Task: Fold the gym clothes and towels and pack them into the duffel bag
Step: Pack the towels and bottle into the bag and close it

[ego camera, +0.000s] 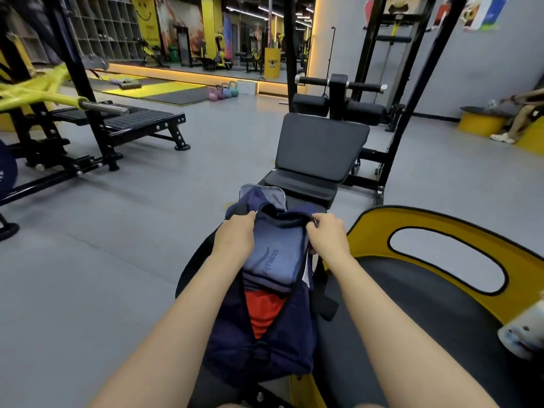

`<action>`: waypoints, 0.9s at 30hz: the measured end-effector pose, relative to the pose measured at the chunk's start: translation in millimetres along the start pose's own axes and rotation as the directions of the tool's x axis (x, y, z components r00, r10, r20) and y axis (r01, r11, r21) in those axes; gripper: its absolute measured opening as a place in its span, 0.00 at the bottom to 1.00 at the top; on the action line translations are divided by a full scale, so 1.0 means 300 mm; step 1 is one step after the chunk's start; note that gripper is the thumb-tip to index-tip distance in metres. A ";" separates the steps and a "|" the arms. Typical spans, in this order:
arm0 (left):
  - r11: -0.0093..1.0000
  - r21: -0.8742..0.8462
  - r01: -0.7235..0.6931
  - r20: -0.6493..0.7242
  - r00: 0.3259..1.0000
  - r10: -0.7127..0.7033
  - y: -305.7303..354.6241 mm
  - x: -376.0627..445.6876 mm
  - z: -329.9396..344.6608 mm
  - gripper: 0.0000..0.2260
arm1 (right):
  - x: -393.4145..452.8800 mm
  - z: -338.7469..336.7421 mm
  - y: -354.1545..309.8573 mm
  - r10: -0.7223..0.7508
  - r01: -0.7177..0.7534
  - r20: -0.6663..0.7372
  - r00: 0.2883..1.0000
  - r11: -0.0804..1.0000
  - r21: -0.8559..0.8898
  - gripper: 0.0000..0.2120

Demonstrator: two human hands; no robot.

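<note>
A navy duffel bag (235, 346) lies lengthwise on a black bench in front of me, its top zipper open. Inside sits a folded grey-blue towel (273, 260) printed with the word FITNESS, and below it a red garment (263, 313). My left hand (235, 231) grips the left edge of the bag's opening at the far end. My right hand (326, 234) pinches the right edge of the same opening. Another grey-blue cloth (265, 195) pokes out beyond the bag's far end.
The padded black bench (318, 154) stretches ahead. A yellow-rimmed black seat (441, 290) lies to my right with a white bottle (524, 334) on it. Gym racks stand at left, kettlebells (223, 91) at the back. A seated person (521, 116) is at far right.
</note>
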State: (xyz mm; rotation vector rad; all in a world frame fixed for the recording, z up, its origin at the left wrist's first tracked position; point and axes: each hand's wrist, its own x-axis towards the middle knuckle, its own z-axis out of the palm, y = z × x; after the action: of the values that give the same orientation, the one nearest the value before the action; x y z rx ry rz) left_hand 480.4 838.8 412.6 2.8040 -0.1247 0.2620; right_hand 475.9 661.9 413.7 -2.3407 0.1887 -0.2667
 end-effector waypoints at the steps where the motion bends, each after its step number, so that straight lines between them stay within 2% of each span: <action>1: 1.000 -0.002 -0.010 0.001 1.000 0.010 0.021 -0.002 -0.021 0.16 | -0.010 -0.018 -0.020 0.003 -0.003 0.000 1.000 0.999 0.039 0.10; 4: 0.997 -0.077 -0.030 -0.045 0.999 0.027 0.071 -0.013 -0.089 0.15 | -0.026 -0.069 -0.059 0.066 -0.066 0.003 0.998 0.990 0.127 0.15; 9: 0.982 -0.180 -0.064 -0.092 0.995 0.048 0.127 -0.051 -0.179 0.12 | -0.055 -0.131 -0.118 0.103 -0.105 0.019 0.994 0.971 0.214 0.08; 12: 0.973 -0.217 -0.079 -0.101 0.993 0.059 0.148 -0.074 -0.217 0.13 | -0.105 -0.174 -0.151 0.082 -0.077 -0.008 0.997 0.964 0.253 0.11; 14: 0.955 -0.276 -0.111 -0.119 0.990 0.081 0.172 -0.088 -0.244 0.15 | -0.134 -0.199 -0.160 0.096 -0.079 -0.040 0.995 0.947 0.310 0.18; 18: 0.917 -0.342 -0.203 -0.119 0.978 0.172 0.259 -0.118 -0.285 0.17 | -0.190 -0.275 -0.156 0.097 -0.046 -0.126 0.987 0.933 0.357 0.21; 22: 0.898 -0.346 -0.271 -0.095 0.963 0.254 0.372 -0.138 -0.298 0.16 | -0.256 -0.374 -0.131 0.164 -0.080 -0.176 0.971 0.912 0.403 0.19; 27: 0.848 -0.338 -0.408 -0.043 0.907 0.419 0.519 -0.175 -0.306 0.16 | -0.366 -0.455 -0.083 0.241 -0.100 -0.274 0.931 0.890 0.445 0.17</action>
State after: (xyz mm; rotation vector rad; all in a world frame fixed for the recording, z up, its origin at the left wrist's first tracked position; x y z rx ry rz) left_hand 395.9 724.4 535.9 2.4068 -0.7203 0.2639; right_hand 337.4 610.1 510.7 -1.8206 0.4516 -0.5465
